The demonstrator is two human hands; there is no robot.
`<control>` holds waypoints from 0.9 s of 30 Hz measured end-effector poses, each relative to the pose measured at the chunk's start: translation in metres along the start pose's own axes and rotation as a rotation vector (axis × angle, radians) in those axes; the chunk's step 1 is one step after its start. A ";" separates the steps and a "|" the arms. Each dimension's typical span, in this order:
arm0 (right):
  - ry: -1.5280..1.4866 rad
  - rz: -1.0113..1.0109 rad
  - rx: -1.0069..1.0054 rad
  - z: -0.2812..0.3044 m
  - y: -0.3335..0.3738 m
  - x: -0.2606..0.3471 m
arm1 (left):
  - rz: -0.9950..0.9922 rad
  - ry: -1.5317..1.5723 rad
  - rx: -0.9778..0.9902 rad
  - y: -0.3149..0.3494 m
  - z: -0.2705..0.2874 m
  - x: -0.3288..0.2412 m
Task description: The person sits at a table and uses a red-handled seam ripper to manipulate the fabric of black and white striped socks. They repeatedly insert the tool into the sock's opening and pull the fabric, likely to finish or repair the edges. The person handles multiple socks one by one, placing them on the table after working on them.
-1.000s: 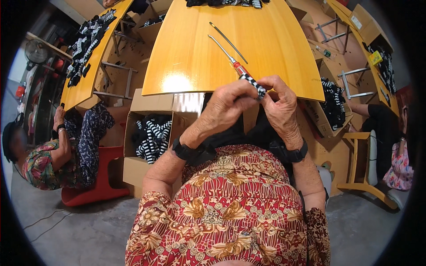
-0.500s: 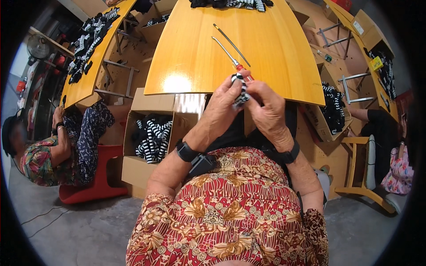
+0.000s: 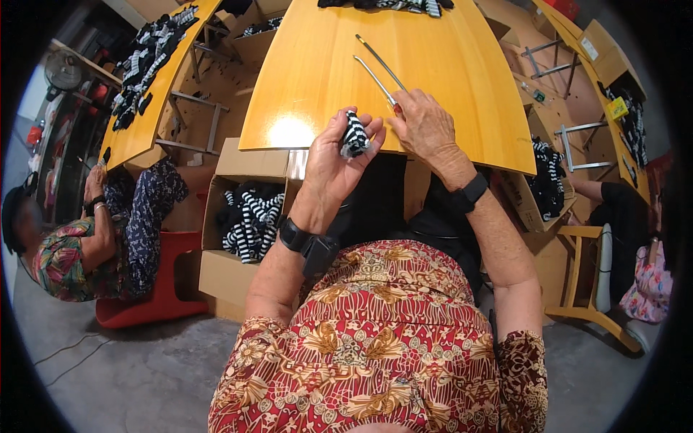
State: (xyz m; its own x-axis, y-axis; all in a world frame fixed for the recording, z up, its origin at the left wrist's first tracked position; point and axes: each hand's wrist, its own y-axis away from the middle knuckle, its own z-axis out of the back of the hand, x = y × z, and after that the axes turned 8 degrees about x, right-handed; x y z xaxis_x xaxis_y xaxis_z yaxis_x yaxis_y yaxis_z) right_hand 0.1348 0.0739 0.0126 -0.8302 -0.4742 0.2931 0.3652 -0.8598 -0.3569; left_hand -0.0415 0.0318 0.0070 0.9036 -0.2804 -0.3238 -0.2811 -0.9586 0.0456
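Co-worker (image 3: pixel 76 263) in a leafy-patterned shirt sits between eight and nine o'clock from the middle of the view, on a red chair (image 3: pixel 162 292). At ten o'clock a left-hand counter (image 3: pixel 137 148) carries black-and-white cloth pieces (image 3: pixel 155 58). Nearer in, at nine o'clock, an open cardboard box (image 3: pixel 224 278) holds more striped cloth (image 3: pixel 253 216).

The wearer's left hand (image 3: pixel 328 159) is turned palm up, its fingers curled loosely round a striped cloth roll (image 3: pixel 354 133). The roll lies between thumb and fingers, at one o'clock from the palm; from the right hand it sits at nine o'clock, well clear of it. Toward twelve o'clock stretches the main counter (image 3: pixel 310 79), with a heap of dark and striped cloth (image 3: pixel 382 6) at its far end.

On that counter a red-handled tool (image 3: pixel 374 78) points its metal shaft to eleven o'clock, and a slim dark rod (image 3: pixel 381 62) runs just beside the shaft, on its two o'clock side. The right hand (image 3: pixel 427 126) bends over the tool's red handle, fingers curled downward; whether they grip it cannot be told.

Between two and three o'clock a second box (image 3: pixel 525 206) holds dark and striped cloth; between three and four stands a wood-framed chair (image 3: pixel 599 317).
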 end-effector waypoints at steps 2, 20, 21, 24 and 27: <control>0.076 -0.028 -0.016 -0.013 0.002 -0.006 | 0.054 0.133 -0.026 -0.001 -0.003 -0.003; -0.505 0.061 0.069 0.089 0.125 0.058 | -0.193 0.314 -0.128 -0.020 0.001 -0.036; -0.511 0.057 0.071 0.087 0.125 0.058 | -0.189 0.298 -0.095 -0.020 0.002 -0.034; -0.486 0.038 0.074 0.079 0.124 0.053 | -0.181 0.232 -0.021 -0.019 0.004 -0.027; -0.481 0.031 0.076 0.078 0.125 0.052 | -0.179 0.166 0.009 -0.017 0.002 -0.023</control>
State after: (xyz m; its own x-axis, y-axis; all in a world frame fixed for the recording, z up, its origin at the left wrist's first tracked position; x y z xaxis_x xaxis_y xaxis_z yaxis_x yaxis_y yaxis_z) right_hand 0.1706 -0.0729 0.0525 -0.5362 -0.5182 0.6663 0.4312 -0.8468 -0.3115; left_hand -0.0575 0.0548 0.0120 0.9798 -0.1109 -0.1666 -0.1137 -0.9935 -0.0074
